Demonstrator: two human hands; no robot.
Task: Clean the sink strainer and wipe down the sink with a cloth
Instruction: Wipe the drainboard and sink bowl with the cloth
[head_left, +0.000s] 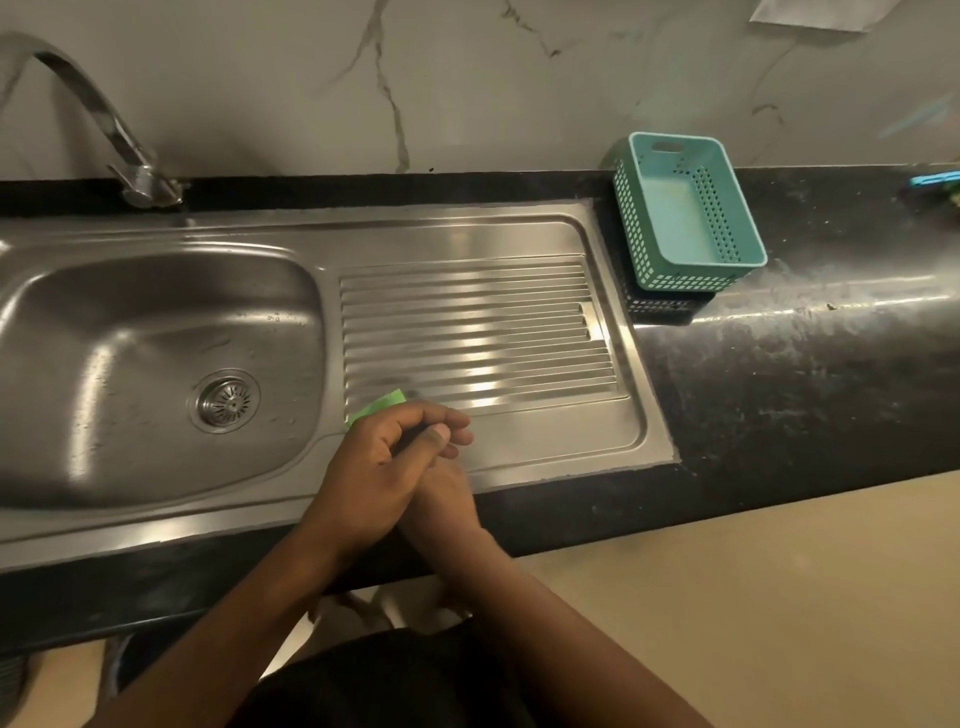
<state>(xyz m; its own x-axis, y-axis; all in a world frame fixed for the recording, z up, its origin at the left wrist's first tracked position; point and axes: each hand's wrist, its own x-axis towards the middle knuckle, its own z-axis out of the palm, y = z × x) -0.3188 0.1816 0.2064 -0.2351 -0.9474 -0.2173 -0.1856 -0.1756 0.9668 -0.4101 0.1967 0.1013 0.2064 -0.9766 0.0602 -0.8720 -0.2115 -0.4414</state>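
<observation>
The steel sink (62, 291) has a round strainer (227, 400) seated in the drain of its basin. My left hand (374, 462) lies over my right hand (441, 491) at the front edge of the ribbed drainboard (467, 332). Both are closed together around a green cloth (382, 404). Only a corner of the cloth sticks out beyond my left knuckles, resting on the drainboard. My right fingers are mostly hidden under my left hand.
A curved tap (111, 130) stands at the back left. A teal perforated basket (685, 208) sits on a dark one on the black counter (805, 364) to the right of the drainboard. A marble wall runs behind, and a blue item (932, 179) lies at the far right.
</observation>
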